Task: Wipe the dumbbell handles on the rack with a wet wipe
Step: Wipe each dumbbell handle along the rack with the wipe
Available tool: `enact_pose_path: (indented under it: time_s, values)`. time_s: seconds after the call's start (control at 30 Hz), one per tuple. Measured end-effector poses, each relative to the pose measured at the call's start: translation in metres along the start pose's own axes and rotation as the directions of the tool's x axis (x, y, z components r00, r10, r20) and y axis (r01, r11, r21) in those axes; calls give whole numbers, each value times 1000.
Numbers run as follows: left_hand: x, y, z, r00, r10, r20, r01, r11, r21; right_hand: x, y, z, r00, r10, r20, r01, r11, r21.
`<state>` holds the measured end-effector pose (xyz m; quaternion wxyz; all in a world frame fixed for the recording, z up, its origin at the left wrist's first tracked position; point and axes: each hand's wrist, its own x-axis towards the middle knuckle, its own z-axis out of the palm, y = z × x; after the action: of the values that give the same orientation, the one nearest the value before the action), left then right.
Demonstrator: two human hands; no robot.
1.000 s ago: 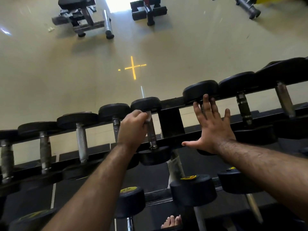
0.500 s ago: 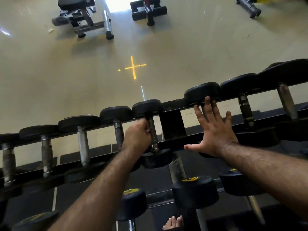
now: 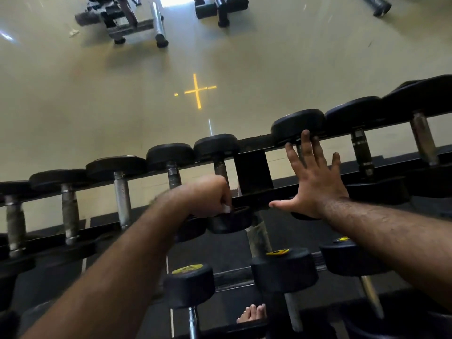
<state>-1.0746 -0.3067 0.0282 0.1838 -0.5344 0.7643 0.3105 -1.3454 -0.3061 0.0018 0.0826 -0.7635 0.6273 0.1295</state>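
Steel dumbbell handle (image 3: 221, 168) lengthwise away, near-to-far.

Bright doorway glare on the floor (image 3: 73, 99); edges warped, foreground dim, blurred.

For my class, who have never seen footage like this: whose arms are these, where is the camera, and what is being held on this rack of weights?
The camera sits on a person's head, looking down, so the two arms are theirs. In front is a dumbbell rack in a gym. The left hand is curled round the metal dumbbell handle of one weight; a bit of white wet wipe peeks out beneath its fingers. The right hand is spread flat, fingers straight, resting on the next dumbbell, seemingly for support. More dumbbells sit on the lower shelf.
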Motion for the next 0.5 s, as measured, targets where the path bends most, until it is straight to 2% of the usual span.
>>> enact_pose_path:
  time_s: [0.03,0.1,0.17,0.23,0.37,0.43,0.5]
  values:
    - [-2,-10,-7,999,-50,4,50,999,0,0,0,1,1000,-2,-5,1,1000,-5]
    - [-5,-17,-8,988,-131,-86,127,991,-49,0,0,2,1000,-11,-17,11,1000,0]
    - [-5,-3,3,979,-160,-123,150,985,-89,0,1,3,999,-8,-36,8,1000,11]
    - [-7,14,16,986,-123,-116,110,988,-105,0,2,5,999,0,-51,0,1000,15]
    - [-11,26,18,976,-49,-213,-27,940,-340,-1,3,11,998,-12,-61,12,1000,1]
    - [-15,29,21,945,-98,-314,-12,944,-330,1,3,10,999,-20,-48,19,1000,-20]
    - [-21,28,27,872,-178,-456,22,945,-326,4,1,13,999,-19,-43,17,999,-45]
